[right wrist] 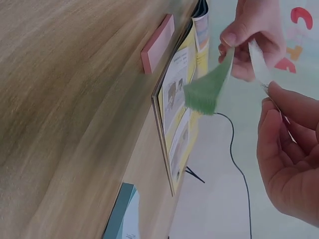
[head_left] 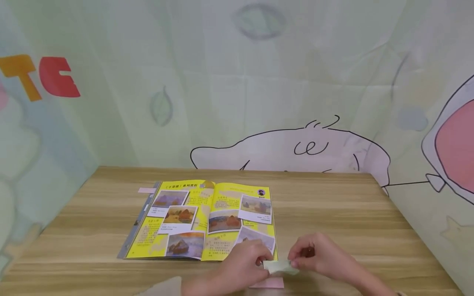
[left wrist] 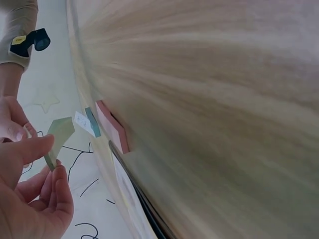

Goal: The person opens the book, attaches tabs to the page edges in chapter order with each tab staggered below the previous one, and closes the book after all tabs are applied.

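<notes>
My left hand (head_left: 244, 263) pinches a small pad of green sticky notes (right wrist: 212, 89) between thumb and fingers, above the table's near part. Facing it, my right hand (head_left: 327, 257) pinches the end of a thin pale sheet (right wrist: 259, 64) that stretches from the pad. In the right wrist view the pad bends away from this sheet, its page edges fanned. Just left of the hands lies an open magazine (head_left: 185, 224) with yellow pages and pictures of haystacks; my left hand overlaps its lower right corner in the head view.
A pink sticky-note pad (head_left: 272, 283) lies on the wooden table (head_left: 333, 205) below the hands. Nearby is a teal pad (right wrist: 119, 211) with a pale, written-on sheet. A pink tab (head_left: 147, 190) sticks out from the magazine's upper left edge. Printed curtains (head_left: 222, 82) stand behind the table.
</notes>
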`<state>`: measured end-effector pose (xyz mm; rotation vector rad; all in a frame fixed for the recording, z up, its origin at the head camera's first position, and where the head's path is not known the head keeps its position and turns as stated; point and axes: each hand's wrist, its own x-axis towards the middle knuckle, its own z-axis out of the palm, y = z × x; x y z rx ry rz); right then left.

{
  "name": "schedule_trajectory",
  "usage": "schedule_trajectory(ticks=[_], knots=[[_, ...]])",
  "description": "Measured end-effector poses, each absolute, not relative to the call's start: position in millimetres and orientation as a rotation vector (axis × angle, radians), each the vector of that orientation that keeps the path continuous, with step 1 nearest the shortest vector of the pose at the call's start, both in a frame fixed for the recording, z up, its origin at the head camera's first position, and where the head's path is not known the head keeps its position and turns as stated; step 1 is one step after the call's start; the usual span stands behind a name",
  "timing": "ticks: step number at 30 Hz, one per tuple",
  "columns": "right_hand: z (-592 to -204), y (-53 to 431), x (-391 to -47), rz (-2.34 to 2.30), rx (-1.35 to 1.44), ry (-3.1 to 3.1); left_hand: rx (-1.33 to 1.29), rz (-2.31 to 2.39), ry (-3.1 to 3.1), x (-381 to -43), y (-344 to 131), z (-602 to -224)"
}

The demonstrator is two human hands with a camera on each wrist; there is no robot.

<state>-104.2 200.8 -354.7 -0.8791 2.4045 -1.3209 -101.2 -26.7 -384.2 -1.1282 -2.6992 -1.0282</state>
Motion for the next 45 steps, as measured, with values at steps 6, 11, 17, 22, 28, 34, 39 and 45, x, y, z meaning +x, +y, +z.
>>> schedule_trajectory(ticks=[6,11,17,22,28,34,39,45], knots=[[-354,206,-115,-1.367,-0.635,2.353,-1.251,-1.014,-2.748,-99,-33,-389],[-356,210,-124,-1.474,-0.484,2.264,-1.409,-1.061,-2.792,-93,-38,-392],[-358,211,-135,-1.503,-0.368,2.251,-1.451,-1.097,-2.938,-91,-38,-397],[-360,210,-144,-1.518,-0.341,2.263,-1.433,-1.026,-2.988,-87,-39,-401],[-363,209,-153,-1.510,-0.279,2.282,-1.509,-0.942,-2.914,-86,-41,-406],[-367,205,-167,-1.464,-0.195,2.358,-1.545,-0.892,-2.875,-86,-42,-413],[-371,200,-177,-1.445,-0.106,2.425,-1.546,-0.814,-2.845,-85,-42,-417],[-376,192,-190,-1.441,0.015,2.473,-1.556,-0.772,-2.817,-84,-43,-418]])
